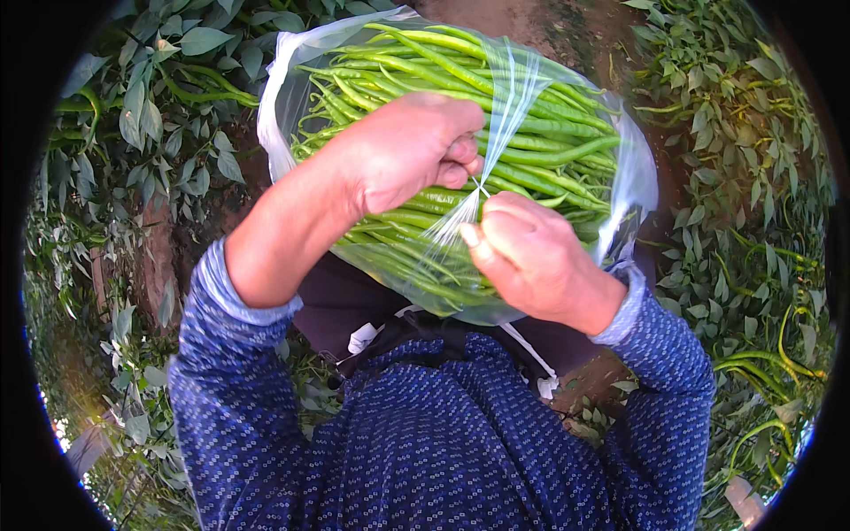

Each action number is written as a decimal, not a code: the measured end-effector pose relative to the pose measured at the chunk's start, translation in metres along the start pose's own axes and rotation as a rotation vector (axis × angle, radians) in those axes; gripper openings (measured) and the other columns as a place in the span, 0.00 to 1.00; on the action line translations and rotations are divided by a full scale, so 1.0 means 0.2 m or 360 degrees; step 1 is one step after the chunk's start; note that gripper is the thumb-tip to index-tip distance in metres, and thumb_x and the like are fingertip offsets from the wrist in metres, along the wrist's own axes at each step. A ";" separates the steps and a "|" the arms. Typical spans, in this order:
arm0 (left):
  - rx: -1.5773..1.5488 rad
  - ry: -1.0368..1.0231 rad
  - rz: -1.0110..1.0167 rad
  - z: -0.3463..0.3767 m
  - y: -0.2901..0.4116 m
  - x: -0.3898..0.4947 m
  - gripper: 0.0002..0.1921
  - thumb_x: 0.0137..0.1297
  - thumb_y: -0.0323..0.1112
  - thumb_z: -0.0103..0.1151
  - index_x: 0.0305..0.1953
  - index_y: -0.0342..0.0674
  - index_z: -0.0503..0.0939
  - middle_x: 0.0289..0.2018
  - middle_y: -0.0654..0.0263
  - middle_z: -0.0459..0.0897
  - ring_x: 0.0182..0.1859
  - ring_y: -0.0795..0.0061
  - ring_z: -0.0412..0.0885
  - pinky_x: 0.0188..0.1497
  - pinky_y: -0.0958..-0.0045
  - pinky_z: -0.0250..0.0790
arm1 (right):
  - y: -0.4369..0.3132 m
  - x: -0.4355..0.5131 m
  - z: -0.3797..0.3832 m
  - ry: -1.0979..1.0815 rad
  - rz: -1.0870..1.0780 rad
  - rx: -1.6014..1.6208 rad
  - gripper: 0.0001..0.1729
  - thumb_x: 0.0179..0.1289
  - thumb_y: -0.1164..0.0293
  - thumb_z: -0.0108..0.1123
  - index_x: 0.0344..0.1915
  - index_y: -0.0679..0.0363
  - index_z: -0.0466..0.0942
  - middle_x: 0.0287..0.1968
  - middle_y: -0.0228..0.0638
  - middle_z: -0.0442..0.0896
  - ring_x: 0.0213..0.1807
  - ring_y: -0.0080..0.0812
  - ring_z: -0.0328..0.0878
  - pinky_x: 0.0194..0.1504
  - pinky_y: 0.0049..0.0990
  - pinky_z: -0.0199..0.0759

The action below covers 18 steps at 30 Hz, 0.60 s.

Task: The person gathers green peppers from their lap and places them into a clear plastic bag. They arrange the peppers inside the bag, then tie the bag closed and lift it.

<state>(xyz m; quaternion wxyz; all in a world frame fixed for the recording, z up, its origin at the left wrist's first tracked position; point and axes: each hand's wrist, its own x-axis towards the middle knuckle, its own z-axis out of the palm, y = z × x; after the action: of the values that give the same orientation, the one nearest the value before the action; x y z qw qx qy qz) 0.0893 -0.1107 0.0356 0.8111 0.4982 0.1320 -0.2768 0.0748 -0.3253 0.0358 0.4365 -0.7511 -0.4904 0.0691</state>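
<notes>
A clear plastic bag (634, 166) full of long green chili peppers (558, 156) lies in front of my body. Its film is gathered into a tight, narrow neck (479, 188) across the middle of the peppers, where a thin strand crosses it. My left hand (425, 146) is curled just above and left of that neck, fingers pinched on what looks like one end of the strand. Just below and right of it, my right hand (531, 249) is closed, apparently on the other end, with the thumb pointing up-left. The fingertips partly hide the strand.
Leafy pepper plants (206, 40) with hanging green peppers stand on the left, and more pepper plants (717, 166) grow on the right. Bare brown soil (551, 26) shows between the rows beyond the bag. White cords (531, 348) hang near my waist.
</notes>
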 end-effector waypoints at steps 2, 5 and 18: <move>0.0548 -0.0135 0.0016 0.08 0.06 0.04 0.12 0.76 0.36 0.53 0.32 0.40 0.74 0.27 0.70 0.71 0.33 0.75 0.74 0.35 0.74 0.66 | -0.04 -0.02 0.12 0.0108 -0.0089 -0.0192 0.08 0.66 0.78 0.65 0.30 0.64 0.75 0.32 0.44 0.78 0.37 0.48 0.79 0.44 0.44 0.75; 0.1498 0.0098 -0.0206 0.24 0.11 0.10 0.15 0.76 0.41 0.54 0.36 0.33 0.77 0.28 0.65 0.77 0.30 0.75 0.75 0.35 0.69 0.71 | -0.04 0.00 0.34 0.0306 -0.0149 -0.0471 0.05 0.65 0.78 0.65 0.33 0.66 0.77 0.32 0.45 0.77 0.37 0.48 0.78 0.45 0.44 0.74; 0.3786 0.0525 0.0419 0.60 -0.41 -0.05 0.13 0.63 0.35 0.60 0.43 0.36 0.89 0.40 0.60 0.86 0.48 0.62 0.79 0.60 0.51 0.71 | 0.16 0.46 0.59 0.1201 0.0702 -0.0957 0.11 0.66 0.74 0.61 0.25 0.63 0.76 0.29 0.53 0.79 0.33 0.61 0.78 0.40 0.56 0.69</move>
<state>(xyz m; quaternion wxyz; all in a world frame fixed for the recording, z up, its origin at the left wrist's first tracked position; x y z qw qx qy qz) 0.0266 -0.2419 0.0353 -0.1595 0.9722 -0.1551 -0.0736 0.0800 -0.1871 -0.0305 0.3231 -0.9011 -0.1276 -0.2595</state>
